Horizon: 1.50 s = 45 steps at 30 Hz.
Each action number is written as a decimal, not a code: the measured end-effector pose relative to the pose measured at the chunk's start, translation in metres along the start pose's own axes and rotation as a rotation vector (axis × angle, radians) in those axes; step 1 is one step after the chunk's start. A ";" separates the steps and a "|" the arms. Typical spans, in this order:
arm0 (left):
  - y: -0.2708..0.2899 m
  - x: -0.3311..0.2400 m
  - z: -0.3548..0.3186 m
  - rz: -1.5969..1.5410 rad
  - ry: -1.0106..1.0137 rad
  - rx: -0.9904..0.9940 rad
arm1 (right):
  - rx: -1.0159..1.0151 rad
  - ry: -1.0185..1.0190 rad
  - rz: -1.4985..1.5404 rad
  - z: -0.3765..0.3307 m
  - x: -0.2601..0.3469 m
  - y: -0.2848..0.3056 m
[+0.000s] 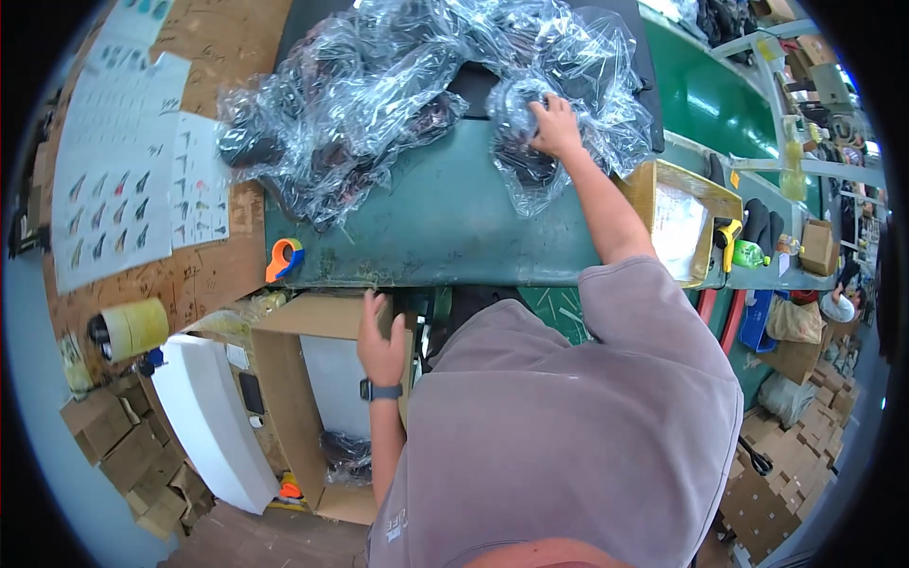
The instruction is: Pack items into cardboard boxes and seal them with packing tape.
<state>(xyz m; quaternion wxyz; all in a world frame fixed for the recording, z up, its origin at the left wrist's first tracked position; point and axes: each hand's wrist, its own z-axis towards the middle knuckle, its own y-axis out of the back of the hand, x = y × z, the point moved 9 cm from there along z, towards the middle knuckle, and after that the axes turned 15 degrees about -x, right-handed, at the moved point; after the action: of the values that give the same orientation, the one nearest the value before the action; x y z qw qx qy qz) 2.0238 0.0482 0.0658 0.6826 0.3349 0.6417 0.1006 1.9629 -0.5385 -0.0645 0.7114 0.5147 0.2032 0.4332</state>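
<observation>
My right hand [556, 130] reaches across the green table [426, 237], its fingers curled onto a clear plastic bag with a dark item inside [521, 166]. What the dark item is, the crinkled wrap hides. Beside and behind it lies a large heap of similar clear-bagged dark items [350, 104]. My left hand [381, 346] is held over the edge of an open cardboard box [284, 379], fingers apart and nothing in them. Low in that box lies one dark bagged item [348, 454], next to a white sheet lining [331, 383].
An orange and blue tape dispenser [284, 259] sits at the table's left corner. To the right stands a yellowish carton [653, 189], with a yellow tool [727, 241] and green bottle [750, 254] beyond. White foam [213, 426] leans left of the box. Flattened cartons [795, 454] cover the right floor.
</observation>
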 end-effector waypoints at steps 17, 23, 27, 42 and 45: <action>-0.324 0.010 0.111 0.712 -0.736 0.738 | 0.503 0.222 0.380 0.016 0.000 0.010; -0.407 -0.009 0.145 0.645 -0.964 0.548 | 0.384 0.563 0.129 -0.026 -0.036 -0.050; -0.376 0.058 0.131 0.720 -0.615 0.731 | 0.592 0.458 0.196 -0.030 0.003 -0.077; 0.231 0.195 -0.147 -0.120 0.297 -0.214 | 0.983 -1.011 1.354 -0.205 0.279 -0.072; 0.370 0.302 -0.204 0.501 0.219 -0.179 | 1.038 -0.321 0.984 -0.187 0.451 0.066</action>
<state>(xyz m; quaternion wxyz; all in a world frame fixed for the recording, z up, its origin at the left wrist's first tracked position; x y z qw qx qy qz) 1.9870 0.5652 0.0484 0.5898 0.4085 0.5976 0.3579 2.0429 -0.0556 -0.0061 0.1199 0.8743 0.0209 0.4698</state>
